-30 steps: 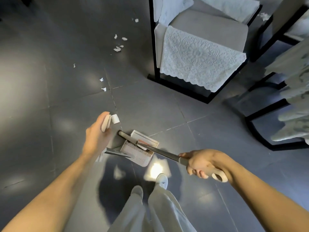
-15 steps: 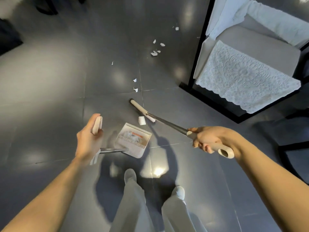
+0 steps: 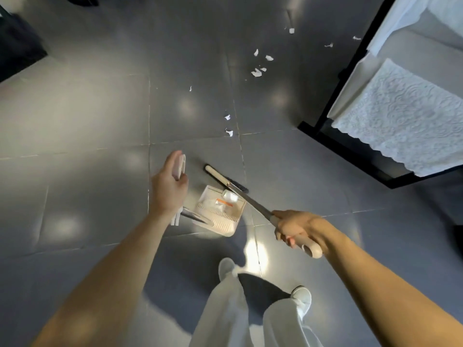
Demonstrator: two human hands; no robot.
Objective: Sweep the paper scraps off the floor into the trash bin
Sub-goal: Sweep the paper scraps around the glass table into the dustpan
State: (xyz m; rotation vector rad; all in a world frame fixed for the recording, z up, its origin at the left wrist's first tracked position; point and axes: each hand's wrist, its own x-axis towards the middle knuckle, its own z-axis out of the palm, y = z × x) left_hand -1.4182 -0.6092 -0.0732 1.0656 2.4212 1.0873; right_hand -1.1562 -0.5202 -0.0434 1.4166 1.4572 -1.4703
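Note:
My left hand (image 3: 168, 188) grips the white handle of a beige dustpan (image 3: 218, 213) that rests on the grey floor in front of my feet. A white scrap (image 3: 230, 196) lies at the pan's mouth, and more paper sits inside. My right hand (image 3: 298, 227) holds the pale grip of a broom (image 3: 226, 179), whose head lies on the floor right behind the pan. Loose paper scraps (image 3: 258, 71) dot the floor farther ahead, two small scraps (image 3: 228, 125) nearer. No trash bin is in sight.
A black-framed chair (image 3: 350, 144) with a grey cushion and white lace cloth (image 3: 400, 116) stands at the right. A dark object (image 3: 17, 46) sits at the far left. My white trousers and shoes (image 3: 226, 267) are below the pan.
The broom head has swept back toward the dustpan, pushing the white scrap to the pan's mouth. The view has shifted left, so the chair sits farther right.

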